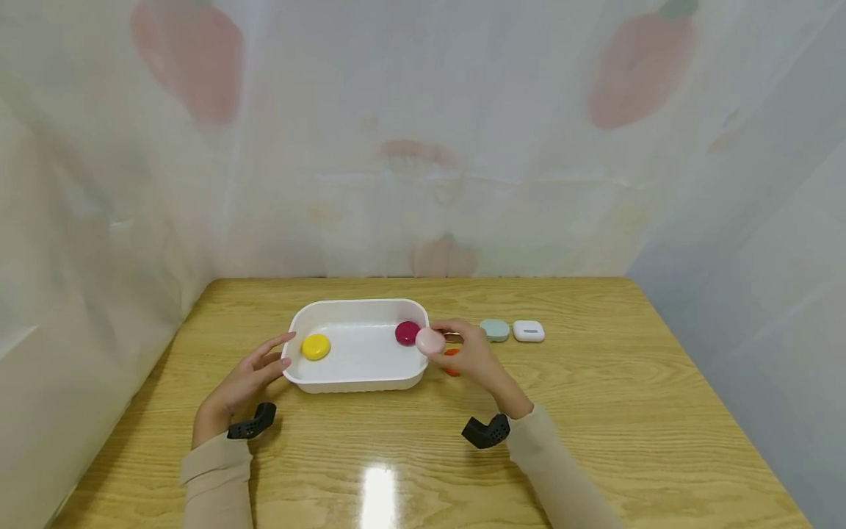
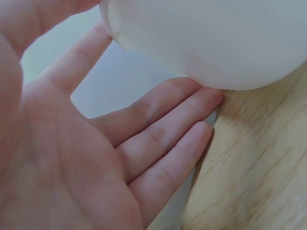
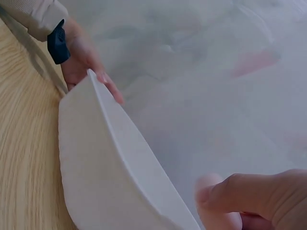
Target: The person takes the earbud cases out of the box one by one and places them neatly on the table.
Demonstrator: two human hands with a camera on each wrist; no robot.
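Observation:
A white oblong basin (image 1: 360, 384) with rounded corners sits on the table. My left hand (image 1: 241, 386) is at its left end, fingers fairly straight and spread; in the left wrist view the fingertips (image 2: 192, 91) rest against its outer wall. My right hand (image 1: 476, 356) pinches a pale pink round disc (image 1: 430, 341) between thumb and fingers, over the basin's right rim. Inside the basin lie a yellow round disc (image 1: 316, 347) on the left and a dark crimson one (image 1: 407, 333) on the right. Beneath the right hand an orange-red piece (image 1: 452, 363) shows, partly hidden.
To the right of the right hand, a pale green rounded piece (image 1: 494, 330) lies beside a white earbud case (image 1: 529, 331). The wooden table (image 1: 634, 426) meets a pale curtain (image 1: 529, 213) with strawberry prints at the back.

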